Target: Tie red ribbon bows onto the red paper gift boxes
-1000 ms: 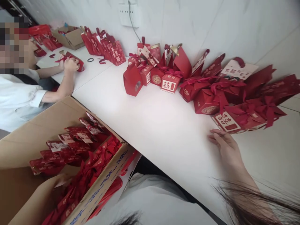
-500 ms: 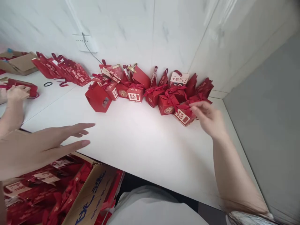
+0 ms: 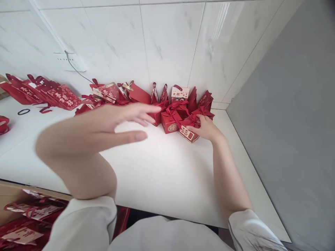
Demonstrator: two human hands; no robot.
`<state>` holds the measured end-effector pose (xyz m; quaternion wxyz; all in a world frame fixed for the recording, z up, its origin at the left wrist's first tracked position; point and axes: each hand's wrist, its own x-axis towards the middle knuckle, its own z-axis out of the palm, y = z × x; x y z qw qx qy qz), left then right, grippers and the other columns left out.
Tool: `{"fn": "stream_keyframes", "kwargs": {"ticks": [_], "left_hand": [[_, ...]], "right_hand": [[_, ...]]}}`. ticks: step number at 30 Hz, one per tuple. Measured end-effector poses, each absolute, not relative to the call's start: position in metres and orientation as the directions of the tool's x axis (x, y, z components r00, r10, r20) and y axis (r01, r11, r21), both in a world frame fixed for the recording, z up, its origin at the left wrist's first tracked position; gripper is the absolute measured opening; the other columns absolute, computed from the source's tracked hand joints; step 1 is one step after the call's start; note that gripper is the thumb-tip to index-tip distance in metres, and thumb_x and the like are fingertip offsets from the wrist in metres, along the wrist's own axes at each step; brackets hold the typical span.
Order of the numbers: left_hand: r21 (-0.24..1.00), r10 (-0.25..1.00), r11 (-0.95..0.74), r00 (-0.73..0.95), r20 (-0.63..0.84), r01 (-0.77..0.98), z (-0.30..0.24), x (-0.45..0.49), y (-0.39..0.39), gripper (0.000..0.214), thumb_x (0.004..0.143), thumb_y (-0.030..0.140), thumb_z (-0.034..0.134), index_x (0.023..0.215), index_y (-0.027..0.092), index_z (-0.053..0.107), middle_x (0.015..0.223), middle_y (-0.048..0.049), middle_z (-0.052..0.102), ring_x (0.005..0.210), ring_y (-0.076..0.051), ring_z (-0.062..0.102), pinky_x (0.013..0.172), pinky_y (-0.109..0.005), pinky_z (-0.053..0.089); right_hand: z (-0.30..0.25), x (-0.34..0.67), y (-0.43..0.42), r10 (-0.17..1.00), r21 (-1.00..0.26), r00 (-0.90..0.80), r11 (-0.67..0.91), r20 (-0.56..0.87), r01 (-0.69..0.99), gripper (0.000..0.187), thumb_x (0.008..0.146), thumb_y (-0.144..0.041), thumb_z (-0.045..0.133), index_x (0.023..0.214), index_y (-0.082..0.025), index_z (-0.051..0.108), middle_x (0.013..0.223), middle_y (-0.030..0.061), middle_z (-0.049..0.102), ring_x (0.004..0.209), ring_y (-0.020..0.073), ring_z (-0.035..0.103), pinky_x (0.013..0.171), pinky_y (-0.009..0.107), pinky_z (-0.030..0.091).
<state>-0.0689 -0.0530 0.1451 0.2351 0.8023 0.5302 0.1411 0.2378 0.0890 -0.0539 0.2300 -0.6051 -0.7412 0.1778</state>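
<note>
At the right end of the row, a small red gift box (image 3: 188, 134) with a pale double-happiness label and a ribbon bow stands on the white table. My right hand (image 3: 208, 129) grips its top right part, thumb toward the front and fingers over the bow. My left hand (image 3: 128, 118) is in the air over the table, empty, with fingers stretched toward the right and thumb apart. It hides the middle and left of the row. Beside the gripped box is another red box (image 3: 171, 123) with a round gold emblem and bow.
Red gift bags (image 3: 62, 97) lean on the tiled wall at left, and more bags (image 3: 205, 101) behind the boxes. A black ring (image 3: 23, 111) lies on the table (image 3: 157, 170). Below left, a carton (image 3: 10, 198) holds red bags. A grey panel (image 3: 288, 122) bounds the right.
My left hand has moved right and farther over the table, toward the boxes. My right hand has shifted from the box's right edge onto its top. The view has turned right.
</note>
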Motion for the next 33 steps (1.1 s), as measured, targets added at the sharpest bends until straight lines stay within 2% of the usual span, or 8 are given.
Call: {"fn": "stream_keyframes", "kwargs": {"ticks": [2, 6, 11, 14, 19, 24, 28, 33], "left_hand": [[0.537, 0.836, -0.402, 0.537, -0.115, 0.741, 0.124, -0.055, -0.052, 0.055, 0.090, 0.048, 0.057, 0.140, 0.028, 0.049, 0.136, -0.0034, 0.061, 0.122, -0.024, 0.059, 0.100, -0.034, 0.047], [0.554, 0.786, -0.388, 0.578, -0.218, 0.737, 0.091, -0.047, -0.050, 0.059, 0.093, 0.049, 0.051, 0.148, 0.032, 0.037, 0.134, -0.0046, 0.062, 0.123, -0.022, 0.060, 0.094, -0.029, 0.050], [0.531, 0.768, -0.358, 0.566, -0.301, 0.768, 0.085, -0.048, -0.048, 0.060, 0.092, 0.053, 0.050, 0.148, 0.037, 0.037, 0.137, -0.0015, 0.061, 0.124, -0.021, 0.059, 0.088, -0.026, 0.052], [0.510, 0.775, -0.342, 0.544, -0.322, 0.789, 0.080, -0.051, -0.036, 0.055, 0.091, 0.055, 0.050, 0.143, 0.036, 0.045, 0.142, -0.0007, 0.057, 0.125, -0.022, 0.058, 0.093, -0.027, 0.050], [0.416, 0.850, -0.369, 0.483, -0.210, 0.831, 0.059, -0.044, -0.005, 0.044, 0.094, 0.054, 0.044, 0.126, 0.030, 0.060, 0.133, -0.0020, 0.062, 0.119, -0.023, 0.059, 0.093, -0.030, 0.046], [0.490, 0.786, -0.448, 0.590, -0.183, 0.748, 0.035, -0.016, 0.017, 0.039, 0.088, 0.054, 0.052, 0.113, 0.028, 0.066, 0.123, -0.0042, 0.061, 0.106, -0.023, 0.060, 0.087, -0.031, 0.045], [0.556, 0.698, -0.481, 0.680, -0.224, 0.678, 0.018, 0.001, 0.026, 0.030, 0.080, 0.047, 0.064, 0.099, 0.024, 0.066, 0.121, -0.0050, 0.057, 0.102, -0.023, 0.059, 0.086, -0.032, 0.043], [0.503, 0.707, -0.434, 0.629, -0.324, 0.747, 0.010, -0.001, 0.033, 0.024, 0.073, 0.041, 0.067, 0.083, 0.020, 0.061, 0.100, -0.0041, 0.057, 0.080, -0.020, 0.056, 0.070, -0.030, 0.041]], "right_hand": [[-0.056, 0.234, 0.091, 0.985, -0.447, -0.164, 0.169, 0.049, 0.878, 0.095, 0.071, -0.059, 0.071, 0.146, -0.011, 0.038, 0.143, 0.0239, 0.046, 0.134, 0.0407, 0.042, 0.108, 0.052, 0.038], [-0.048, 0.238, 0.089, 0.987, -0.406, -0.161, 0.150, 0.006, 0.902, 0.099, 0.071, -0.049, 0.073, 0.150, -0.007, 0.030, 0.146, 0.0259, 0.042, 0.137, 0.0412, 0.037, 0.109, 0.051, 0.037], [-0.020, 0.251, 0.066, 0.870, -0.512, -0.452, 0.302, -0.197, 0.804, 0.090, 0.068, -0.025, 0.073, 0.150, -0.027, 0.035, 0.142, 0.0127, 0.051, 0.126, 0.0352, 0.052, 0.094, 0.043, 0.051], [-0.005, 0.253, 0.050, 0.756, -0.626, -0.640, 0.435, -0.137, 0.648, 0.083, 0.077, -0.022, 0.064, 0.151, -0.040, 0.030, 0.151, -0.0002, 0.044, 0.131, 0.0282, 0.051, 0.100, 0.040, 0.049], [0.005, 0.258, 0.035, 0.838, -0.569, -0.540, 0.408, -0.077, 0.714, 0.060, 0.089, -0.029, 0.052, 0.147, -0.036, 0.039, 0.152, -0.0010, 0.044, 0.137, 0.0255, 0.045, 0.109, 0.043, 0.042], [0.015, 0.259, 0.029, 0.824, -0.625, -0.525, 0.298, -0.213, 0.721, 0.035, 0.093, -0.043, 0.046, 0.122, -0.030, 0.060, 0.124, 0.0044, 0.067, 0.107, 0.0255, 0.065, 0.083, 0.038, 0.053], [0.015, 0.249, 0.029, 0.719, -0.638, -0.629, 0.341, -0.296, 0.690, 0.028, 0.085, -0.051, 0.057, 0.095, -0.027, 0.064, 0.090, 0.0025, 0.071, 0.076, 0.0218, 0.064, 0.062, 0.033, 0.047], [0.005, 0.238, 0.031, 0.665, -0.644, -0.693, 0.406, -0.279, 0.649, 0.030, 0.067, -0.046, 0.076, 0.079, -0.025, 0.059, 0.095, 0.0010, 0.068, 0.078, 0.0214, 0.061, 0.062, 0.031, 0.044]]}}
